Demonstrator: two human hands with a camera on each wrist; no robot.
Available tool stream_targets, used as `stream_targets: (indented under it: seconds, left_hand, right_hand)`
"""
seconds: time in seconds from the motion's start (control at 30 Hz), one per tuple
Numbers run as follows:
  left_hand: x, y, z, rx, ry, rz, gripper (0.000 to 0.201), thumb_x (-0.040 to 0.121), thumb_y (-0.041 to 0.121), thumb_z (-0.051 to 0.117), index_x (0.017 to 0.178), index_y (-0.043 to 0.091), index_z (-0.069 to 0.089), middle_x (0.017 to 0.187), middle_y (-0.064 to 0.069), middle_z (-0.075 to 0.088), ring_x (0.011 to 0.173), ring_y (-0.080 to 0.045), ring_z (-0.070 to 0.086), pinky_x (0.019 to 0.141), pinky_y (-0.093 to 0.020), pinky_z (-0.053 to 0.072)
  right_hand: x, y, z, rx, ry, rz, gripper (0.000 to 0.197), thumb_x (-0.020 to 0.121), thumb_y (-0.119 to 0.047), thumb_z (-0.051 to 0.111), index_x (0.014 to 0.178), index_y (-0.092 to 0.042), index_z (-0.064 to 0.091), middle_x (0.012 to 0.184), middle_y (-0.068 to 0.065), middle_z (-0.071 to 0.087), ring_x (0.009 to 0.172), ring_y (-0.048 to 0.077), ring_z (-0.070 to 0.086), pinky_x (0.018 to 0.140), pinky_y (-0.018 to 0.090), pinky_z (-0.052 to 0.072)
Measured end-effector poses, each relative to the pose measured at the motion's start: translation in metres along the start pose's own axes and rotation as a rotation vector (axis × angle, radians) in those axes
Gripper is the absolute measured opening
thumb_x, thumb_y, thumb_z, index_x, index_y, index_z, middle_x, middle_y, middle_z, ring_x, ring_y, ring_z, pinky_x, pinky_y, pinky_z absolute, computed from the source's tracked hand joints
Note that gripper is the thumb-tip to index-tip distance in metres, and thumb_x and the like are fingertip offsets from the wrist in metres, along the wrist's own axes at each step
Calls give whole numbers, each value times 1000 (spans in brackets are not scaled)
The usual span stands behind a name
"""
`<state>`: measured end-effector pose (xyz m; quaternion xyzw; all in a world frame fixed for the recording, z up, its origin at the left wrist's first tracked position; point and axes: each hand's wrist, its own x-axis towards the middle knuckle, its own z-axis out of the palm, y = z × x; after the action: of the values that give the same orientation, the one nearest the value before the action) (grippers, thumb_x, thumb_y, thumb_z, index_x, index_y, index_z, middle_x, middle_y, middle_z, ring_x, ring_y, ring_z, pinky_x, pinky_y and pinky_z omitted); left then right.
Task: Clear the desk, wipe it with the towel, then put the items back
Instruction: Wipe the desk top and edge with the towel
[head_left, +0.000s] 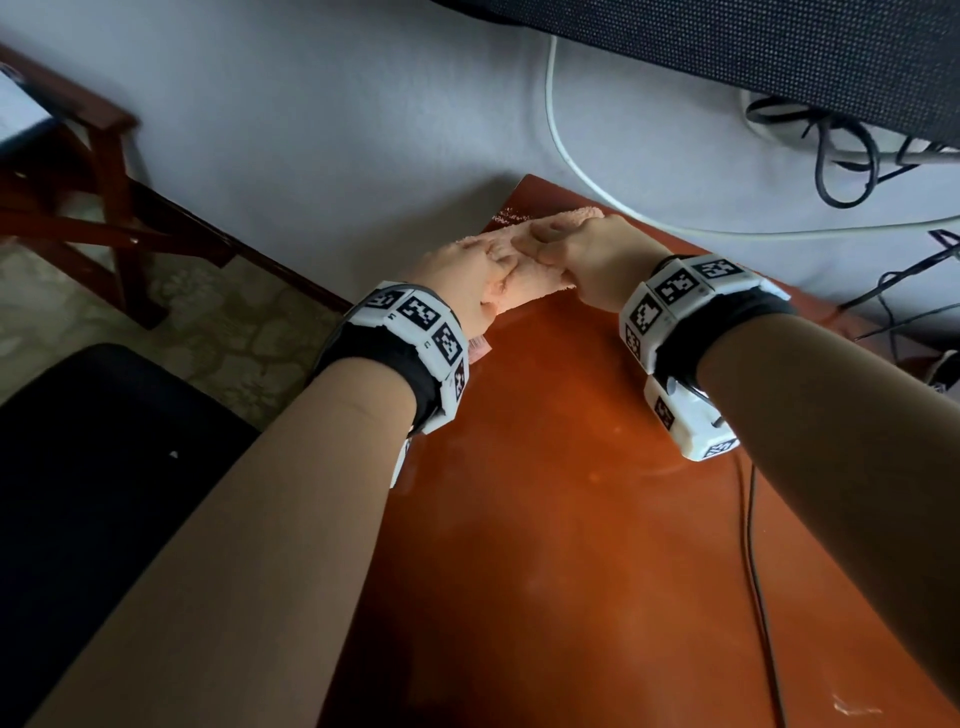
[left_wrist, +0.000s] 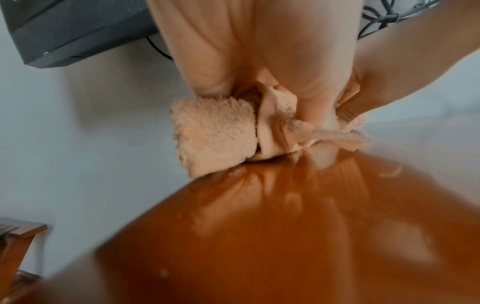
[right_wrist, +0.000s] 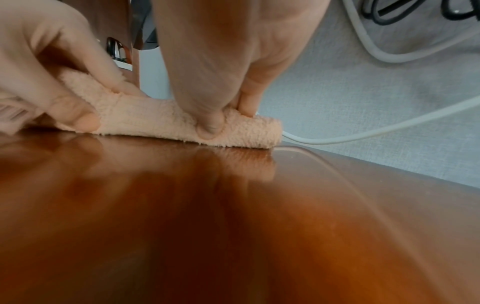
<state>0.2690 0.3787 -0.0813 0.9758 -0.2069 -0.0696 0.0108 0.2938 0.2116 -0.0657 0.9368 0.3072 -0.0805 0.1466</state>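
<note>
Towel (head_left: 524, 260), folded into a long pad, is held down at the far corner of the desk (head_left: 571, 519). It is gripped at one end by the left hand (head_left: 462, 275) and at the other by the right hand (head_left: 597, 254), fingers curled on it. Its long axis lies across, so the unwiped surface is toward the person.

The towel (head_left: 524, 270) lies on the table (head_left: 571, 519) at its far left corner. Left hand (head_left: 462, 283) rests on the towel's left part, right hand (head_left: 592, 254) on its right. A white cable (head_left: 571, 156) runs just behind the towel.
</note>
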Motion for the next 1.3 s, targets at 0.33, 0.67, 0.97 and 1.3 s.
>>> stream_targets:
  seconds: [0.33,0.67,0.97,1.3]
  left_hand:
    - [0,2,-2,-35,-12,-65,48,93,20,49,140,21,41,142,-7,45,122,-29,49,96,-34,43]
    - [5,2,-3,-89,-10,-90,48,94,20,51,140,23,41,142,-8,44,122,-29,50,98,-35,45]
    - [8,14,-7,-66,36,-194,26,93,22,51,118,15,54,117,-7,58,105,-27,57,80,-36,48]
    - [17,23,-9,-51,-65,-247,40,91,25,56,130,17,49,126,-9,53,116,-31,51,82,-41,47]
  right_hand:
    - [4,4,3,44,5,-12,64,94,2,38,150,-21,15,157,3,17,143,20,22,112,31,24]
    - [17,12,1,33,-8,-14,61,96,-3,38,150,-25,17,157,0,19,143,22,21,116,34,22]
    - [31,22,-3,72,26,-20,59,96,-3,43,146,-30,28,155,-7,24,142,18,24,114,28,21]
    - [37,28,-2,84,10,-34,65,93,3,44,147,-28,25,156,-5,21,145,14,17,117,31,19]
